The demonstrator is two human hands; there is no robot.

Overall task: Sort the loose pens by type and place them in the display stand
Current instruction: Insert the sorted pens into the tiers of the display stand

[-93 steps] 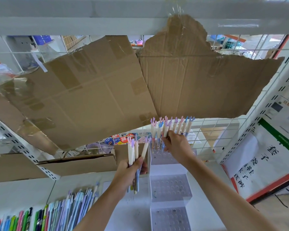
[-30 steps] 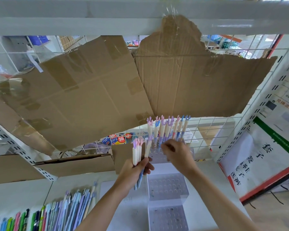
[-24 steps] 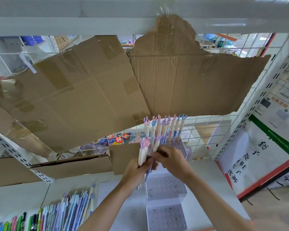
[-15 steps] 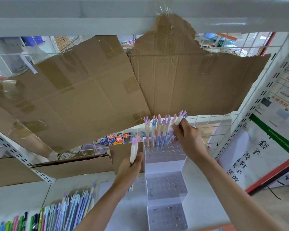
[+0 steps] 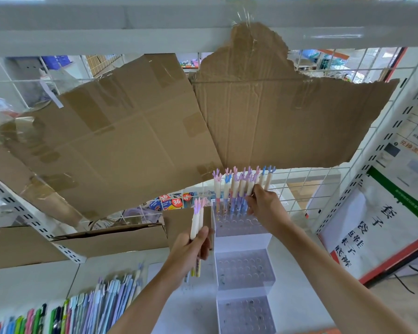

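I am pinching one pen (image 5: 251, 186) between the thumb and fingertips of my right hand (image 5: 266, 206), steering it down among the row of pens (image 5: 229, 189) already standing in the top tier of the clear display stand (image 5: 245, 268), so that like sits with like (all have the same forked, antler-like caps). My left hand (image 5: 191, 247) is curling around a small spare bunch of pens (image 5: 196, 227), keeping them close beside the stand so the next one is within reach. Every pen here is running nearly upright, long axis vertical, caps pointing up and tips pointing down toward the holes; the one I am placing is leaning slightly right at the top. The two lower tiers are waiting unfilled, and the loose pens (image 5: 82, 307) are lying flat on the shelf at lower left.
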